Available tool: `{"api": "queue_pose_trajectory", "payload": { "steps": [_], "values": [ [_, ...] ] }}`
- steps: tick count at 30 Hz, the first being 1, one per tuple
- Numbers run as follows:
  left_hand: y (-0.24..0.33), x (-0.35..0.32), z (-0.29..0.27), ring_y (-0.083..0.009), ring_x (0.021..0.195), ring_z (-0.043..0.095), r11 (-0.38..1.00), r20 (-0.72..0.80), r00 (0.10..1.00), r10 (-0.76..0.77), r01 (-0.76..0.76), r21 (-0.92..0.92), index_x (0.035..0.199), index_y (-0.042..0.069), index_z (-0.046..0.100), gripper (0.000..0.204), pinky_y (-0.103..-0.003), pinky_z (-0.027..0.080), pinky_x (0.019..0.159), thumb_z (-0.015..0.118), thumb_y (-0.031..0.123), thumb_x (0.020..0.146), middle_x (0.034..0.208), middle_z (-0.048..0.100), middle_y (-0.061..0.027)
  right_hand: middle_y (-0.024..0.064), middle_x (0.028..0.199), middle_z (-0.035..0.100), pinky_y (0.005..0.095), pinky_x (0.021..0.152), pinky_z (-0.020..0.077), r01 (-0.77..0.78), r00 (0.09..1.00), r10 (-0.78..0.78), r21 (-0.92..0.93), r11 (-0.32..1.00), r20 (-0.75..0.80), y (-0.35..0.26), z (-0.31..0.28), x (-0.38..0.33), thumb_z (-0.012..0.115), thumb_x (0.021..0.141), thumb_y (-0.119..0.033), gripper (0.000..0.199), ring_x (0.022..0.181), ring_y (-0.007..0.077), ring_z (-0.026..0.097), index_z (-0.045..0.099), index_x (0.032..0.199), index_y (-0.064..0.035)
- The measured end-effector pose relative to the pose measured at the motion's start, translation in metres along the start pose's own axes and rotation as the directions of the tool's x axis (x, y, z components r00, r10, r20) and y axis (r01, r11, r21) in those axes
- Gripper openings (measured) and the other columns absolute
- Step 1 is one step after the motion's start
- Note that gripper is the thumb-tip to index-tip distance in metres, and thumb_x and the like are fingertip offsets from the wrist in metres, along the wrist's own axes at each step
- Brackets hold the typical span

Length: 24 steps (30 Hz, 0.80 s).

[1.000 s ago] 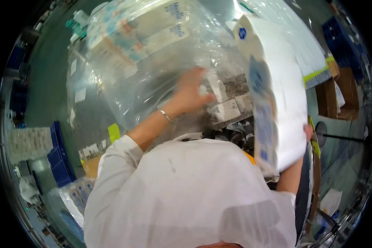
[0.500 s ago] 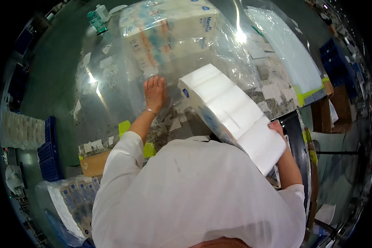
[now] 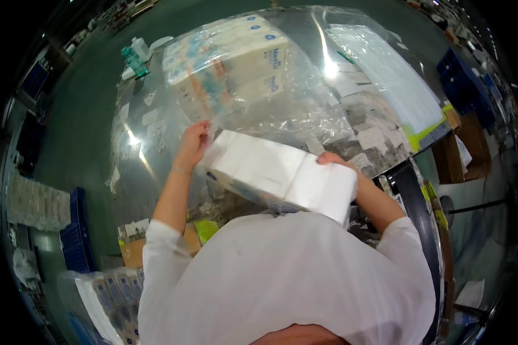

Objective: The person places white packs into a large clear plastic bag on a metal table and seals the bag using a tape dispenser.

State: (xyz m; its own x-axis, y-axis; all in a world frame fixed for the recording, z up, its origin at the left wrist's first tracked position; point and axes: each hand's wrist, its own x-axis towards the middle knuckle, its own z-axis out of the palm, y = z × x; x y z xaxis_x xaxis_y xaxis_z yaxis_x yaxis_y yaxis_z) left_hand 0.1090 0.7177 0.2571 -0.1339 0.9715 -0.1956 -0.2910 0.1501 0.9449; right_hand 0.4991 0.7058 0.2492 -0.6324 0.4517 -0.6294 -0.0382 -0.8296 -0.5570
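I hold a long white pack of tissue packets [image 3: 279,175] crosswise in front of my chest. My left hand [image 3: 194,142] grips its left end and my right hand [image 3: 331,158] grips the top of its right end, mostly hidden behind the pack. Just beyond the pack lies a large clear plastic bag [image 3: 305,109] on the shiny metal table [image 3: 144,155]. Inside the bag's far part sit several stacked tissue packs [image 3: 230,63]. The bag's open mouth faces me, close to the white pack.
Paper labels are stuck over the table top [image 3: 368,135]. A green bottle [image 3: 133,60] stands at the far left corner. Blue crates [image 3: 75,236] and more bagged tissue packs [image 3: 106,293] sit on the floor at my left; cardboard boxes [image 3: 460,149] at right.
The white pack has swung down from upright at my right to lying level in front of me. My left hand has left the bag and taken the pack's left end.
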Motion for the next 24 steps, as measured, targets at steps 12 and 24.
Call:
{"api": "queue_pose_trajectory", "payload": {
  "steps": [12, 24],
  "values": [
    [-0.008, -0.088, 0.005, -0.0142, 0.063, 0.049, 0.352, 0.121, 0.727, 0.676, -0.462, 0.814, 0.085, 0.004, 0.057, 0.011, -0.026, 0.04, 0.06, 0.061, 0.009, 0.076, 0.071, 0.05, -0.0035, 0.0177, 0.1, 0.057, 0.0356, 0.073, 0.0498, 0.446, 0.89, -0.428, 0.1, 0.89, -0.16, 0.002, 0.008, 0.01, 0.058, 0.07, -0.034, 0.057, 0.084, 0.0265, 0.06, 0.049, 0.112, 0.0041],
    [-0.018, -0.103, 0.024, -0.0105, 0.06, 0.041, 0.665, -0.103, 0.794, 0.599, -0.421, 0.617, 0.079, 0.001, 0.054, 0.013, -0.024, 0.036, 0.056, 0.053, 0.012, 0.086, 0.066, 0.046, -0.0044, 0.0229, 0.118, 0.045, 0.0359, 0.086, 0.0419, 0.63, 0.594, -0.786, -0.51, 0.586, -0.17, -0.037, 0.137, 0.156, 0.068, 0.069, -0.028, 0.082, 0.104, 0.0281, 0.049, 0.024, 0.13, 0.0063]
  ]
}}
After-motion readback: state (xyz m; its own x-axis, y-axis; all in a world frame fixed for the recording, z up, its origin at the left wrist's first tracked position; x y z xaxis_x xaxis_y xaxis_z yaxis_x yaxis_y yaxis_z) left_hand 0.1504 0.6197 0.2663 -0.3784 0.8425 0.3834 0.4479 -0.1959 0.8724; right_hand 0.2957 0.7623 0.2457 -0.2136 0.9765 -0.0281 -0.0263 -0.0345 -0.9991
